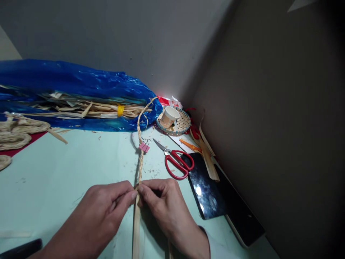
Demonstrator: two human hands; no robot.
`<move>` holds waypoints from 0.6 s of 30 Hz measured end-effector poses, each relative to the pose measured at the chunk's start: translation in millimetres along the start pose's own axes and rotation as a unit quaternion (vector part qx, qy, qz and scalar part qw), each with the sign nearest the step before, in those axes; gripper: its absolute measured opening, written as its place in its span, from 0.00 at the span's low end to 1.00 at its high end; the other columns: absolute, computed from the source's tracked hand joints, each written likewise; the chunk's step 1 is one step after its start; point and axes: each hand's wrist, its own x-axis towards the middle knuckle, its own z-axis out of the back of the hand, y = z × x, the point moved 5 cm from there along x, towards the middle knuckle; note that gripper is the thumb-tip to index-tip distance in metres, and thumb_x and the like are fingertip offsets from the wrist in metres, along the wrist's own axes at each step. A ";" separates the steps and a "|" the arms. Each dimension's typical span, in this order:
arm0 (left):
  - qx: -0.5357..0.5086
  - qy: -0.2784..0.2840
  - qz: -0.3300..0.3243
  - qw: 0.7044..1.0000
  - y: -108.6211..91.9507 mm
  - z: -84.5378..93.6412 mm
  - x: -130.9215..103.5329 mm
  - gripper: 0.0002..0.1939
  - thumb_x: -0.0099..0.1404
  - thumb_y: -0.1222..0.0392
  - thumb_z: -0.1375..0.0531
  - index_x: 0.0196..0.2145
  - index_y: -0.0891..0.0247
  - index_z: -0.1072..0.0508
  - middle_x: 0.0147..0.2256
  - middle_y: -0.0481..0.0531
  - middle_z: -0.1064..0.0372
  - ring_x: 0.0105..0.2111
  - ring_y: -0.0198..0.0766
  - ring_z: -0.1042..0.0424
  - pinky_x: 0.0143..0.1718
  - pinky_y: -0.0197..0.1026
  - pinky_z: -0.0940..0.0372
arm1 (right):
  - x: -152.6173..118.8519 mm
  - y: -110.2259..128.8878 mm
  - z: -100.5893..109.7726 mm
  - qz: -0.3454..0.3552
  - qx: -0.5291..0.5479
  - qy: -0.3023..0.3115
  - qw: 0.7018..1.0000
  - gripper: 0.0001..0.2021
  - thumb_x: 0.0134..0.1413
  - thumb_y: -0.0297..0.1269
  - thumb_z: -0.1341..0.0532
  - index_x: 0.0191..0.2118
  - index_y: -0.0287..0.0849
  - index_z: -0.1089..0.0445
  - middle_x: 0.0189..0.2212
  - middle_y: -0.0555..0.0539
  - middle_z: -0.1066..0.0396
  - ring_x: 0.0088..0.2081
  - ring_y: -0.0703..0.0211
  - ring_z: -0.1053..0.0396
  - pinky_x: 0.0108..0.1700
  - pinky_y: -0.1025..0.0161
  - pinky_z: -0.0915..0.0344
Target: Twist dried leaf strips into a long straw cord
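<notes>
A braided straw cord point(140, 165) runs from the blue bag down toward me. A pink binder clip point(145, 147) grips it partway along. Where the braid ends, my left hand point(104, 208) pinches it from the left with thumb and forefinger. Opposite, my right hand point(167, 208) pinches the same spot, the fingertips of both hands nearly touching. A flat, pale straw strip point(136, 230) hangs below the pinch toward the near edge of the view. Another strand shows partly beneath my right wrist.
Red-handled scissors point(179, 164) lie right of the cord, beside a black tablet point(206, 187). Behind are a small woven basket point(184, 124) with a paper cup point(169, 116) and a blue plastic bag point(81, 73) of straw point(102, 109). Coiled braids point(16, 133) lie left. Walls enclose the back and right.
</notes>
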 end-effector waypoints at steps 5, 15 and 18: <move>0.127 -0.064 -0.192 0.971 -14.0 -19.5 -20.6 0.17 0.74 0.62 0.52 0.29 0.56 0.30 0.23 0.45 0.26 0.22 0.37 0.26 0.27 0.37 0.34 | 0.5 2.7 -2.6 0.011 0.074 0.011 0.997 0.19 0.61 0.39 0.42 0.20 0.42 0.43 0.21 0.55 0.49 0.27 0.64 0.50 0.31 0.63 0.51; 0.187 -0.089 -0.324 0.923 -13.9 -23.0 -28.5 0.16 0.70 0.68 0.52 0.36 0.57 0.26 0.26 0.48 0.27 0.23 0.39 0.26 0.23 0.37 0.33 | -3.2 0.0 -1.7 -0.079 0.239 0.050 0.967 0.14 0.58 0.42 0.35 0.28 0.36 0.23 0.19 0.54 0.39 0.22 0.68 0.54 0.27 0.65 0.52; 0.102 -0.079 -0.219 0.967 -20.2 -1.5 -14.6 0.18 0.74 0.62 0.50 0.27 0.57 0.29 0.25 0.46 0.32 0.25 0.37 0.29 0.28 0.38 0.35 | -4.4 -0.9 -1.8 -0.079 0.248 0.024 0.965 0.14 0.57 0.42 0.34 0.26 0.37 0.25 0.25 0.50 0.32 0.26 0.65 0.44 0.30 0.66 0.47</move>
